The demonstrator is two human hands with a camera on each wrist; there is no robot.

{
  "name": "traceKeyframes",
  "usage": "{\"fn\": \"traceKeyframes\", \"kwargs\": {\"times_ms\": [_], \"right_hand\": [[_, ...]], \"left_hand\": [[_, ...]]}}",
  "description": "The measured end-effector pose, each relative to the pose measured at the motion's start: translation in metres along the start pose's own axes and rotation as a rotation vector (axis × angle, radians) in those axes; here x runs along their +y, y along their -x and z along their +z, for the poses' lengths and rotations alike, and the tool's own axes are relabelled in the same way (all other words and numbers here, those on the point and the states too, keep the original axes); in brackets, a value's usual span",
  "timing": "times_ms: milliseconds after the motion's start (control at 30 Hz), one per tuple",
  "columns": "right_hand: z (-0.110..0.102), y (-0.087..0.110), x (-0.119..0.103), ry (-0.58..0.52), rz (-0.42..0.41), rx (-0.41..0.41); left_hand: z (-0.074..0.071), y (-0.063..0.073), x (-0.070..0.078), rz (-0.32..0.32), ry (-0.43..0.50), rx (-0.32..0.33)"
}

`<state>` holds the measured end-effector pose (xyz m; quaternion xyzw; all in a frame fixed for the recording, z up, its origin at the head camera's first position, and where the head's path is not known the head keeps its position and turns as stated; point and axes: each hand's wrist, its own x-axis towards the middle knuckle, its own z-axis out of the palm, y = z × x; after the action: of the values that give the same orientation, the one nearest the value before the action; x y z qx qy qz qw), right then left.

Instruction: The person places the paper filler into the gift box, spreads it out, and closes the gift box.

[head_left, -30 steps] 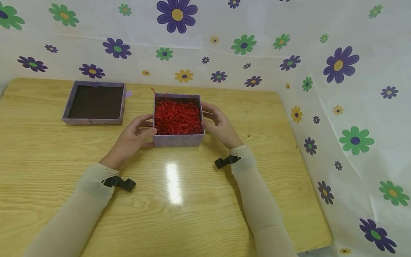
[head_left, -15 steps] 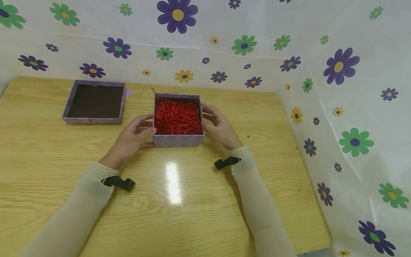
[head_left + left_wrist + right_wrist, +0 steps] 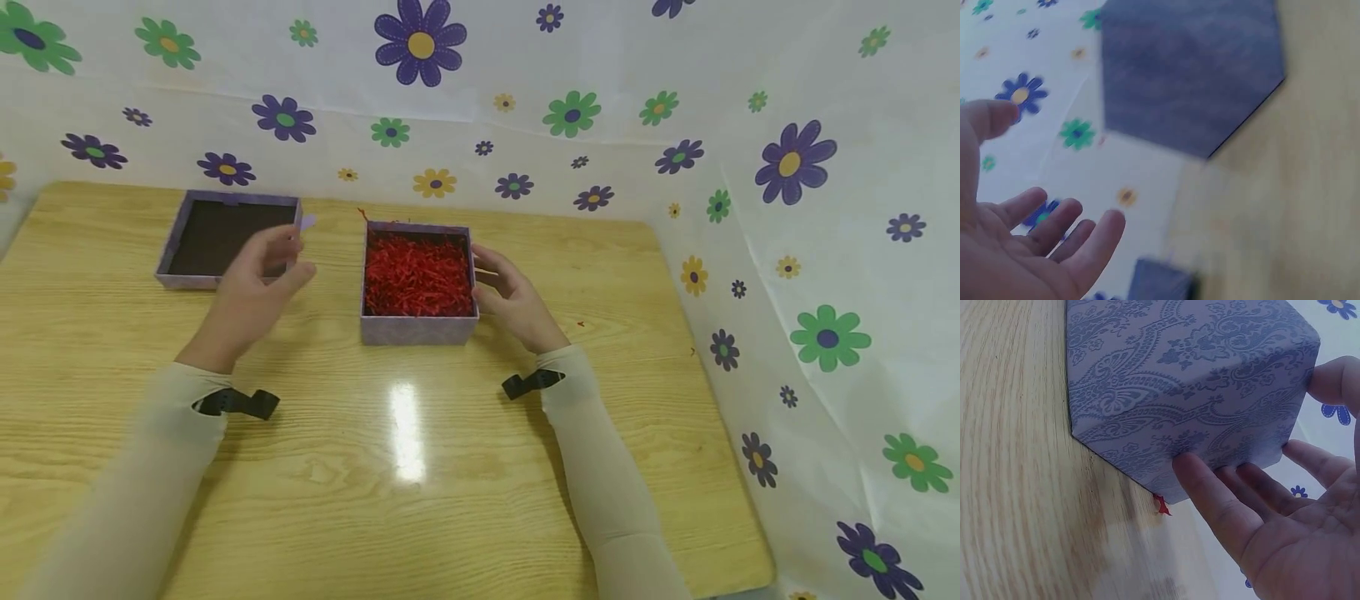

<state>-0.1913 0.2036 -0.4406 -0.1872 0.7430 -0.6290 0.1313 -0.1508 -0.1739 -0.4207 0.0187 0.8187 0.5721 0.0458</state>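
A lavender box (image 3: 416,331) filled with red shredded paper (image 3: 417,279) stands near the middle of the table. My right hand (image 3: 517,308) rests its fingers against the box's right wall; the right wrist view shows fingertips on the paisley-patterned side (image 3: 1191,375). My left hand (image 3: 243,304) is off the box, held over the right front corner of a shallow lavender lid (image 3: 186,282) with a dark inside. Its fingers are spread and loosely bent, holding nothing. In the left wrist view the blurred box wall (image 3: 1185,69) stands apart from the hand.
A wooden table (image 3: 330,500) lies beneath everything. A white flower-print sheet (image 3: 465,75) hangs behind it and along the right side. A lilac tab (image 3: 308,222) shows beside the lid. A tiny red scrap (image 3: 581,323) lies to the right.
My left hand has let go of the box's left wall and moved left to the lid. The right hand stays at the box, and the box has not visibly moved on the table.
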Motion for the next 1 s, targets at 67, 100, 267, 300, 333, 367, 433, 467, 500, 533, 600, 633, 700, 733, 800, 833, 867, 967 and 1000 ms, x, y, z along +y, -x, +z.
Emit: {"fn": "traceKeyframes", "kwargs": {"times_ms": [67, 100, 267, 300, 333, 367, 433, 467, 500, 533, 600, 633, 700, 733, 800, 833, 867, 967, 1000], "right_hand": [[-0.001, 0.000, 0.000, 0.000, 0.003, 0.001], [-0.001, 0.001, 0.000, -0.002, 0.005, 0.001], [-0.001, 0.002, 0.000, -0.022, 0.016, -0.005], [-0.002, 0.002, 0.000, -0.026, 0.017, -0.008], [-0.002, 0.001, 0.000, -0.026, 0.018, -0.009], [-0.002, 0.001, 0.000, -0.028, 0.017, -0.011], [-0.002, 0.001, -0.001, -0.030, 0.016, -0.016], [-0.002, 0.001, -0.001, -0.033, 0.015, -0.019], [-0.002, 0.001, -0.001, -0.033, 0.013, -0.023], [-0.002, 0.000, -0.001, -0.033, 0.013, -0.026], [-0.002, 0.000, -0.001, -0.035, 0.009, -0.034], [-0.002, 0.000, 0.000, -0.034, 0.006, -0.037], [-0.002, 0.000, 0.001, -0.032, 0.000, -0.041], [-0.002, 0.000, 0.001, -0.032, -0.003, -0.042], [-0.003, 0.001, 0.001, -0.030, -0.008, -0.042], [-0.003, 0.001, 0.001, -0.029, -0.009, -0.042], [-0.003, 0.001, 0.001, -0.027, -0.009, -0.041], [-0.004, 0.002, 0.000, -0.028, -0.005, -0.042], [-0.004, 0.002, 0.000, -0.031, -0.003, -0.043]], "left_hand": [[-0.021, -0.002, 0.002, -0.018, -0.097, 0.087], [-0.031, -0.004, 0.002, -0.030, -0.139, 0.126], [-0.083, -0.011, -0.015, -0.166, -0.314, 0.239], [-0.093, -0.011, -0.021, -0.199, -0.329, 0.244], [-0.102, -0.011, -0.027, -0.237, -0.338, 0.239], [-0.110, -0.011, -0.034, -0.277, -0.341, 0.229], [-0.123, -0.011, -0.047, -0.330, -0.356, 0.195], [-0.128, -0.011, -0.053, -0.351, -0.365, 0.170], [-0.132, -0.010, -0.058, -0.368, -0.366, 0.145], [-0.135, -0.011, -0.064, -0.384, -0.363, 0.121], [-0.138, -0.012, -0.073, -0.406, -0.342, 0.078], [-0.139, -0.013, -0.076, -0.414, -0.322, 0.058], [-0.139, -0.016, -0.081, -0.421, -0.270, 0.032], [-0.139, -0.017, -0.083, -0.421, -0.233, 0.022], [-0.138, -0.019, -0.085, -0.430, -0.167, 0.016], [-0.137, -0.020, -0.085, -0.434, -0.134, 0.019], [-0.136, -0.020, -0.085, -0.439, -0.106, 0.023], [-0.135, -0.020, -0.085, -0.457, -0.029, 0.030], [-0.135, -0.019, -0.085, -0.461, -0.005, 0.024]]}}
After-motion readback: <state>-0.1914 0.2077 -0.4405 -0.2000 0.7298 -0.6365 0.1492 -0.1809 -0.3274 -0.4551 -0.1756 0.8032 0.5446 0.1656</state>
